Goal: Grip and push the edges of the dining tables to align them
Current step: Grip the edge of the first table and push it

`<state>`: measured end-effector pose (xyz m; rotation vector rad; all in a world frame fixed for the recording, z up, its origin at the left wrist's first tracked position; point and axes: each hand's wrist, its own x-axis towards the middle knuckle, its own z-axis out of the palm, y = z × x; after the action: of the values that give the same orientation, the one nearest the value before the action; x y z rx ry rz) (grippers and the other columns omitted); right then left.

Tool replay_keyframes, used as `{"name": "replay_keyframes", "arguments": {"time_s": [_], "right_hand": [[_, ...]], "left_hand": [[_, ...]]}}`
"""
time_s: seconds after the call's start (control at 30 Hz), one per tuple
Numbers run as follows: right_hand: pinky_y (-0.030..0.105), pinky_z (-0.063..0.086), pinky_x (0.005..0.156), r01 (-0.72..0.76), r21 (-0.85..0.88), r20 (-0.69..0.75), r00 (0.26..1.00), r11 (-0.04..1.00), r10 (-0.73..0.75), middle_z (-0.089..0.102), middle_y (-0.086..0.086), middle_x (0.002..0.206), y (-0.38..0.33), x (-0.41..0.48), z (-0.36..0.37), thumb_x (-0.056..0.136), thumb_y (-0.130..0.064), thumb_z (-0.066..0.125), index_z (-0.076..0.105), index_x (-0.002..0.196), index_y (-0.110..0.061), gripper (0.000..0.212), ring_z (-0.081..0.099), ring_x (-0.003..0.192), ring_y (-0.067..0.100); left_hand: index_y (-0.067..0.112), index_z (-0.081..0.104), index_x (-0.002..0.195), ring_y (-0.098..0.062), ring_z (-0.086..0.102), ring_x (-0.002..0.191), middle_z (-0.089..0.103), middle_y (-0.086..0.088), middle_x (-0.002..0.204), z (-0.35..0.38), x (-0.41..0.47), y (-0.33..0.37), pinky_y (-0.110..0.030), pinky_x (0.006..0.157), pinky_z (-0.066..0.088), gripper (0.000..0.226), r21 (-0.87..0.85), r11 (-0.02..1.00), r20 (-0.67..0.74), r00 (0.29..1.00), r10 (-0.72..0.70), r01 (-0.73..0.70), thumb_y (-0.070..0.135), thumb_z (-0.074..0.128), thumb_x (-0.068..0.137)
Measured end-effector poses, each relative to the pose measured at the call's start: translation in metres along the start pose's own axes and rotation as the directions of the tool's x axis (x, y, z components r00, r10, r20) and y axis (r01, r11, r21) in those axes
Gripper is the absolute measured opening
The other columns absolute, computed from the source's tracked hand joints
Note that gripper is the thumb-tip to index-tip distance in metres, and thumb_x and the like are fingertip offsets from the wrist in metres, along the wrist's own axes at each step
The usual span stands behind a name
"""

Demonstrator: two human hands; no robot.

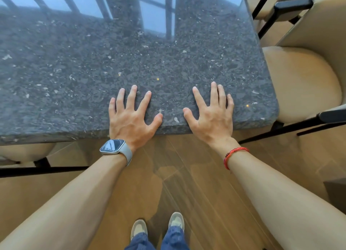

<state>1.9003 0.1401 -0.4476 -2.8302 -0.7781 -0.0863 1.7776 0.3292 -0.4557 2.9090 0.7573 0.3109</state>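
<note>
A dark speckled stone dining table [78, 77] fills the upper part of the head view, its near edge running across the middle and its rounded right corner near the chair. My left hand [131, 117], with a watch on the wrist, lies flat on the top at the near edge, fingers spread. My right hand [213, 117], with a red bracelet on the wrist, lies flat the same way a little to the right. Neither hand wraps around the edge; both palms rest on the surface. Only one table is in view.
A beige padded chair [303, 85] with black arms stands tight against the table's right side, another chair [280, 6] behind it. A beige seat [26, 152] tucks under the near left edge. Wooden floor [179, 175] and my shoes lie below.
</note>
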Motion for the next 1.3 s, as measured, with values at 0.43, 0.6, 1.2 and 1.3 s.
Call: {"name": "replay_keyframes", "arguments": {"time_s": [0.43, 0.6, 1.2, 1.3], "right_hand": [[0.058, 0.016, 0.121, -0.016, 0.04, -0.081, 0.997, 0.999, 0.019, 0.032, 0.022, 0.161, 0.001, -0.003, 0.006, 0.091, -0.067, 0.035, 0.048, 0.148, -0.032, 0.068, 0.026, 0.152, 0.035], [0.056, 0.013, 0.123, -0.017, 0.033, -0.061, 0.998, 0.999, 0.019, 0.028, 0.022, 0.163, 0.003, -0.005, 0.007, 0.089, -0.072, 0.029, 0.044, 0.151, -0.035, 0.074, 0.021, 0.153, 0.033], [0.053, 0.019, 0.123, -0.016, -0.018, -0.176, 0.984, 1.0, 0.012, 0.039, 0.018, 0.158, -0.002, -0.012, 0.015, 0.087, -0.076, 0.029, 0.05, 0.146, -0.036, 0.074, 0.029, 0.151, 0.031], [0.055, 0.021, 0.122, -0.007, -0.002, -0.208, 0.978, 1.0, 0.006, 0.043, 0.02, 0.156, -0.003, -0.008, 0.015, 0.088, -0.072, 0.031, 0.054, 0.143, -0.035, 0.071, 0.033, 0.149, 0.033]], "left_hand": [[0.032, 0.051, 0.15, -0.04, 0.031, 0.151, 0.039, -0.01, 0.163, 0.002, -0.004, 0.003, -0.057, 0.124, 0.019, 0.072, 0.014, 1.0, -0.04, 0.999, -0.001, 0.002, 0.071, 0.036, 0.092], [0.032, 0.051, 0.15, -0.04, 0.031, 0.152, 0.041, -0.011, 0.163, 0.002, -0.007, 0.005, -0.056, 0.125, 0.019, 0.073, 0.019, 1.0, -0.042, 0.999, -0.004, 0.005, 0.071, 0.033, 0.091], [0.033, 0.054, 0.148, -0.038, 0.036, 0.15, 0.047, -0.007, 0.159, 0.008, -0.009, 0.004, -0.057, 0.124, 0.023, 0.076, 0.012, 1.0, -0.089, 0.996, -0.011, 0.013, 0.072, 0.026, 0.089], [0.033, 0.05, 0.151, -0.039, 0.033, 0.152, 0.043, -0.006, 0.162, 0.003, -0.005, 0.005, -0.057, 0.124, 0.021, 0.079, 0.022, 1.0, -0.06, 0.998, -0.001, 0.003, 0.072, 0.022, 0.088]]}}
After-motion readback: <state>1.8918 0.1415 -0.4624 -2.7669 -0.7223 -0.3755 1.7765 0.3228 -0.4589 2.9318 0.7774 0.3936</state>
